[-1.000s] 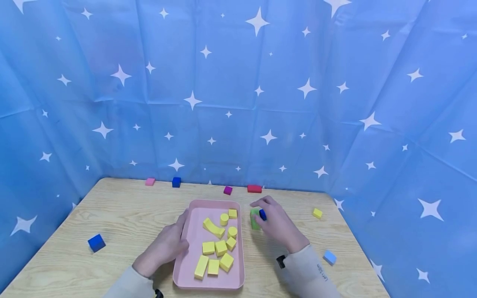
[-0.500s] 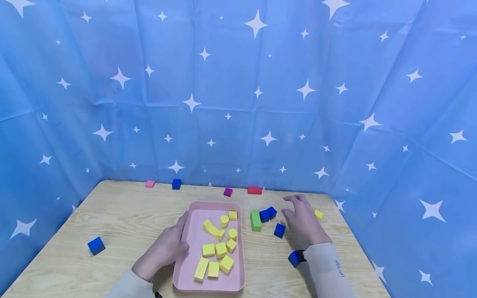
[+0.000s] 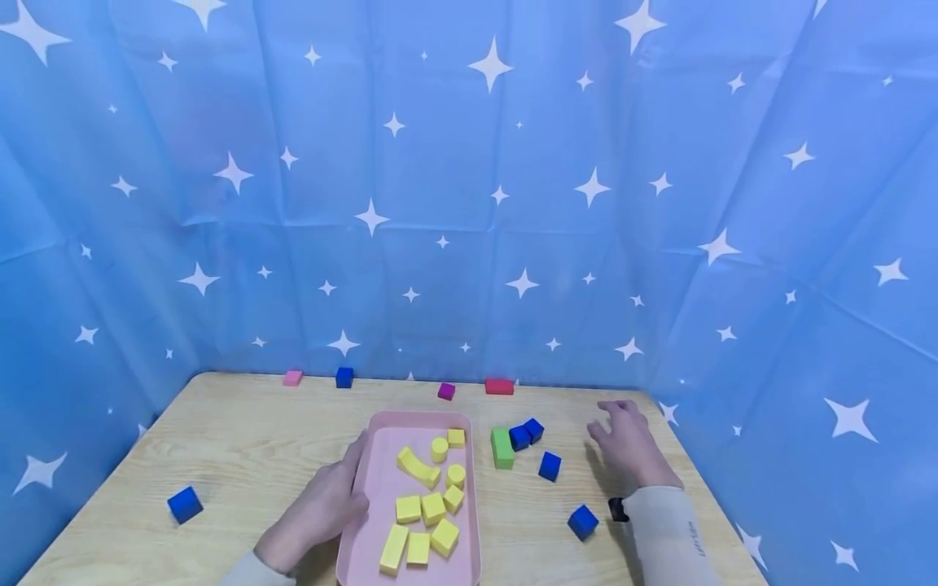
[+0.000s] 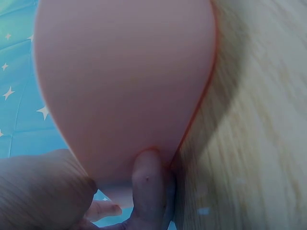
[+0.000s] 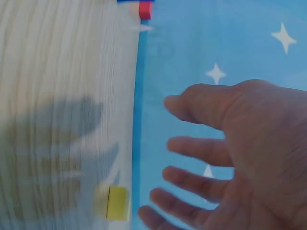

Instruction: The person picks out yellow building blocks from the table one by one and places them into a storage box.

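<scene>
My left hand [image 3: 326,505] grips the left side of a pink tray [image 3: 377,480], thumb at the rim and fingers against the outer wall. In the left wrist view, a finger presses the wall of that tray [image 4: 124,72]. Several yellow blocks [image 3: 433,508] lie inside, among them cubes, cylinders, a bar and a curved piece. My right hand [image 3: 630,443] hovers above the table's right side, fingers spread and holding nothing. A loose yellow block [image 5: 117,203] lies on the table below it in the right wrist view; the hand hides it in the head view.
Right of the tray stand a green block [image 3: 502,448] and several blue cubes [image 3: 550,465]. Another blue cube [image 3: 186,505] sits at far left. Along the back edge are pink [image 3: 293,378], blue [image 3: 344,377], magenta [image 3: 446,391] and red [image 3: 499,386] blocks, before a starry curtain.
My right hand has moved right, away from the green block, uncovering several blue cubes. The yellow and light blue blocks at right are now covered in the head view. My left hand stays on the tray.
</scene>
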A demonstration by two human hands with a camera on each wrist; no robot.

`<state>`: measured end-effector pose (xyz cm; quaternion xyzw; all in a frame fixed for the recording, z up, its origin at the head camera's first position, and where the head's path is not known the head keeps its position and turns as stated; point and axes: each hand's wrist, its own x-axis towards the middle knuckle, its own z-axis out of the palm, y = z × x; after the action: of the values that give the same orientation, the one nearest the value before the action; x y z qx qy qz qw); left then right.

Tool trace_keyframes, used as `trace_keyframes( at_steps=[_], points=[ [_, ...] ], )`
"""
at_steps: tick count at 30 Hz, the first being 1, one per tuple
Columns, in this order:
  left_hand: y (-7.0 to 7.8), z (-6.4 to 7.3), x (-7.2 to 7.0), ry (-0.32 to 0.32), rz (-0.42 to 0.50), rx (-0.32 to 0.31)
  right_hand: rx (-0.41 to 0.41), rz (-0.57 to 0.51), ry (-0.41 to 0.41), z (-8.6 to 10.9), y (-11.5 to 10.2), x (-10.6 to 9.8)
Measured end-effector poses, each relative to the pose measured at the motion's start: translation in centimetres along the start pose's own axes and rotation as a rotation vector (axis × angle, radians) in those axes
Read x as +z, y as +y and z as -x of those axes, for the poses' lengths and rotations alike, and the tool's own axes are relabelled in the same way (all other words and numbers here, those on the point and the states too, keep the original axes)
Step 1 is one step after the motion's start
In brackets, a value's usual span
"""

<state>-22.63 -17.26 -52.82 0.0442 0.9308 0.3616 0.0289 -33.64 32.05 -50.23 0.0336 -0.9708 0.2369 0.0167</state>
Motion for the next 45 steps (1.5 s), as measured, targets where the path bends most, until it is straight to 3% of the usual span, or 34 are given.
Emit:
trace_keyframes(
  at_steps=[10, 17, 29, 45],
  points=[
    [-0.4, 0.5, 0.3, -0.009, 0.003, -0.014, 0.031, 0.062, -0.077, 0.4, 1.6, -0.8],
    [-0.4, 0.6, 0.2, -0.030, 0.009, -0.044, 0.020, 0.087, -0.065, 0.3, 1.7, -0.9],
    [-0.2, 0.5, 0.2, -0.014, -0.006, -0.025, 0.006, 0.070, -0.078, 0.3, 2.2, -0.8],
    [0.0, 0.0, 0.4, -0.002, -0.036, -0.003, 0.022, 0.051, -0.033, 0.4, 1.9, -1.4]
  ],
)
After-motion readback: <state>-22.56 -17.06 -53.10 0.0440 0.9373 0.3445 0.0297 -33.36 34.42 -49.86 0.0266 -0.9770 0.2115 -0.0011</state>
